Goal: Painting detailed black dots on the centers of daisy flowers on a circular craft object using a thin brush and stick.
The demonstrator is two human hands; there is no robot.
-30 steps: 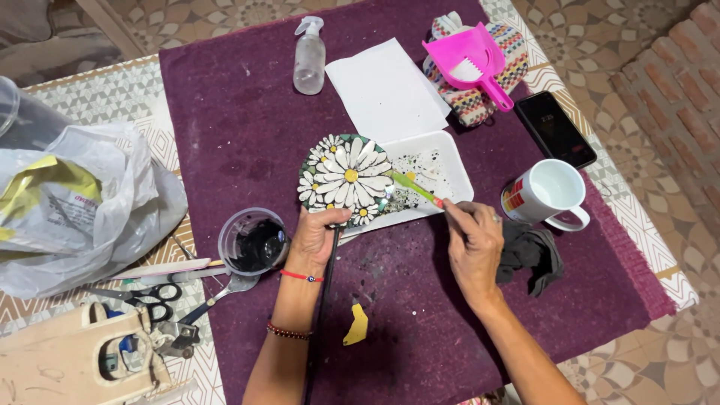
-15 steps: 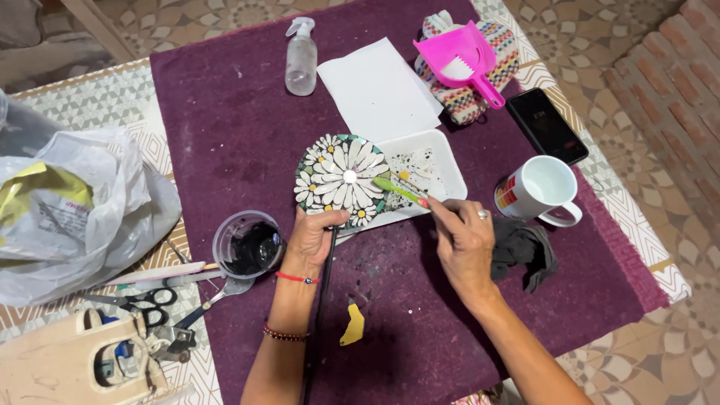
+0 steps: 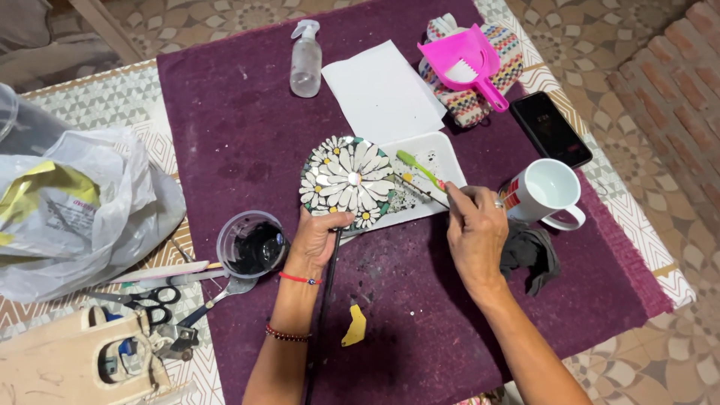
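Since the earlier frame the green toothbrush has shifted a little, its head now over the white tray beside the mosaic. On the left of the counter lies a white plastic bag, with scissors below it. Next comes a clear cup holding dark liquid, on the purple cloth. The left hand grips the lower edge of the round daisy mosaic, fingers closed around it, and the mosaic rests partly on the tray. The right hand pinches the toothbrush handle. Further right stand a white mug and a black phone.
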